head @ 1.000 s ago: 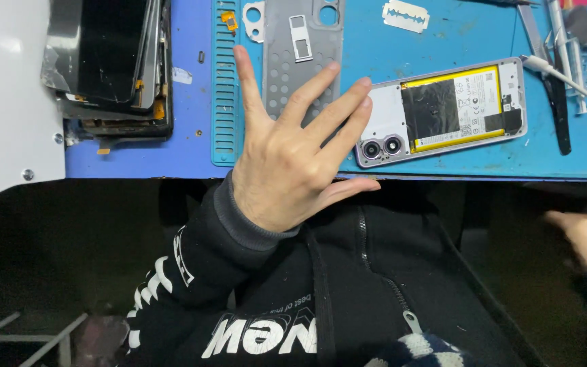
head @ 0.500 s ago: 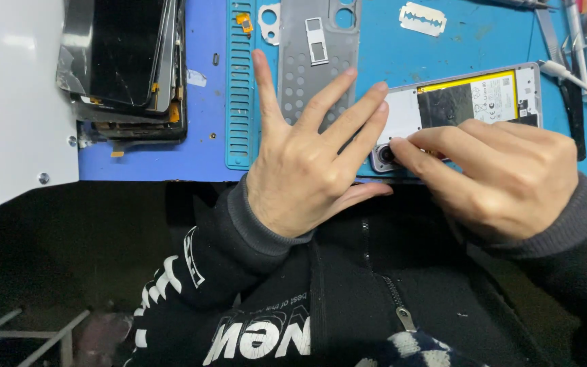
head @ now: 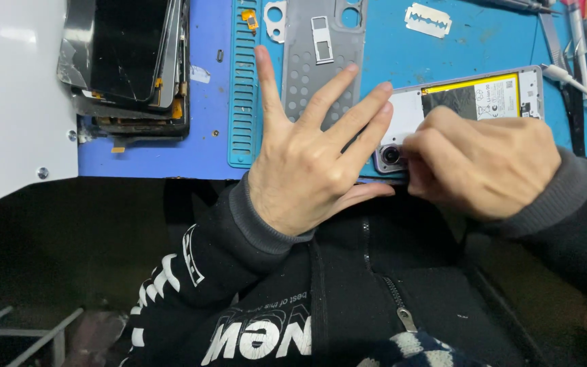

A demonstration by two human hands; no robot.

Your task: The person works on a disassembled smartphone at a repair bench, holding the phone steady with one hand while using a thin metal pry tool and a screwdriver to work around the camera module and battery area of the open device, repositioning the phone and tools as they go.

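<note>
Now the right hand (head: 484, 166) has curled its fingers at the camera end of the opened phone (head: 467, 109) on the blue surface (head: 205, 146); the left hand (head: 307, 166) lies spread wide, fingertips pressing the phone's end.

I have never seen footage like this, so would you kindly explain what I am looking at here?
This is one picture from a camera worn on a person's head, looking down at their own two bare hands over a blue work mat. The left hand lies spread flat, its fingers pressing on the end of an opened phone with its battery exposed. The right hand is bunched at the phone's camera corner; what it pinches, if anything, is hidden. Also on the mat: a grey back cover, a razor blade, a stack of broken screens and some tools at the right edge.
</note>
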